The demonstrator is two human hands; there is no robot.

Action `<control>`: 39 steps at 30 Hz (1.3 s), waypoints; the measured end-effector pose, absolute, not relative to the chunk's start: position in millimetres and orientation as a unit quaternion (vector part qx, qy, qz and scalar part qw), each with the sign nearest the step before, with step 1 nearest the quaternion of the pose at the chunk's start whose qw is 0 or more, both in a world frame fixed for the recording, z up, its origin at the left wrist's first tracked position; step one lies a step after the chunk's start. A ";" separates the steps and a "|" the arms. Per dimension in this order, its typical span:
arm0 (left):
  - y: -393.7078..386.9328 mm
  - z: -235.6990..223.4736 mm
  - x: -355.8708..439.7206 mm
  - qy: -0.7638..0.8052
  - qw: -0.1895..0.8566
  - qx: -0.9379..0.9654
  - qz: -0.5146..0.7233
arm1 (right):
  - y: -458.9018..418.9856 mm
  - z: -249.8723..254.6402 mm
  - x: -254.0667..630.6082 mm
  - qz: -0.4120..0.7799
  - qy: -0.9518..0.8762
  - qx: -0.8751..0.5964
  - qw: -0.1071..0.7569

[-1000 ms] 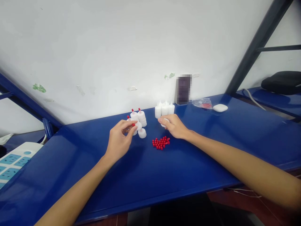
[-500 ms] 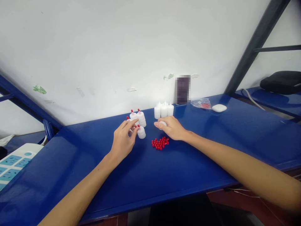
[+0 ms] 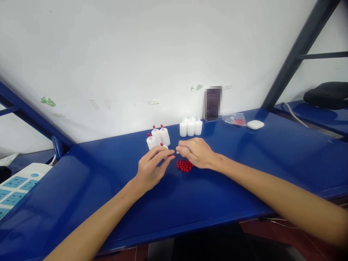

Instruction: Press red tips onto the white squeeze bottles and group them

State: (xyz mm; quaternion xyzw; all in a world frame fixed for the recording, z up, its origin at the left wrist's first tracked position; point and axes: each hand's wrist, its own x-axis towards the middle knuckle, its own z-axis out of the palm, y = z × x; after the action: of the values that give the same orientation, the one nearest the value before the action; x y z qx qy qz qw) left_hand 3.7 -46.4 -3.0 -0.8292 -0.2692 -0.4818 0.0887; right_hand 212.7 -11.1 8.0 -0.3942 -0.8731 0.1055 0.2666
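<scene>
My left hand point(image 3: 153, 165) pinches a small red cap point(image 3: 170, 155) between thumb and fingertips. Close to its right, my right hand point(image 3: 197, 152) is wrapped around a white squeeze bottle point(image 3: 185, 149), tilted so its nozzle points left toward the cap. Most of that bottle is hidden by the fingers. Below my right hand lies a pile of loose red caps point(image 3: 185, 165). Behind my left hand stand several white bottles with red caps point(image 3: 164, 136); the nearest is partly covered by my fingers. Several uncapped white bottles point(image 3: 191, 127) stand upright by the wall.
On the blue table point(image 3: 217, 192), a blurred dark phone-like rectangle point(image 3: 213, 103) leans on the wall. Right of it lie a clear plastic bag with red bits point(image 3: 235, 119) and a white rounded case point(image 3: 255, 124). A power strip point(image 3: 20, 185) sits at the left edge.
My left hand has moved right, away from the capped bottles, with a red cap in its fingers. My right hand has come slightly lower and nearer, tilting its bottle toward the left hand.
</scene>
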 end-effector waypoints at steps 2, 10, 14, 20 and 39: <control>-46.2 -4.9 4.0 -0.266 0.085 -0.827 -0.487 | -11.3 6.9 213.1 0.095 -0.883 -0.375 0.266; -49.9 -6.5 5.8 -0.225 0.095 -0.839 -0.485 | -17.3 9.4 212.2 0.058 -0.905 -0.341 0.248; -51.5 -4.6 5.8 -0.214 0.097 -0.844 -0.483 | -21.4 12.9 209.0 0.055 -0.905 -0.349 0.236; -51.4 -5.8 5.0 -0.207 0.101 -0.848 -0.477 | -21.5 14.0 207.4 0.050 -0.903 -0.364 0.223; -48.5 -9.3 0.7 -0.193 0.048 -0.871 -0.450 | -27.7 15.7 200.5 0.067 -0.898 -0.376 0.219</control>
State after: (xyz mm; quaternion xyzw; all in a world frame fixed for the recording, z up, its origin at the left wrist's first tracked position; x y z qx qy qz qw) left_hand 0.7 -48.5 -9.3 -0.8706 -0.1930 -0.4500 0.0476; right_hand 200.5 -27.7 15.7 -0.3762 -0.8978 0.0668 0.2191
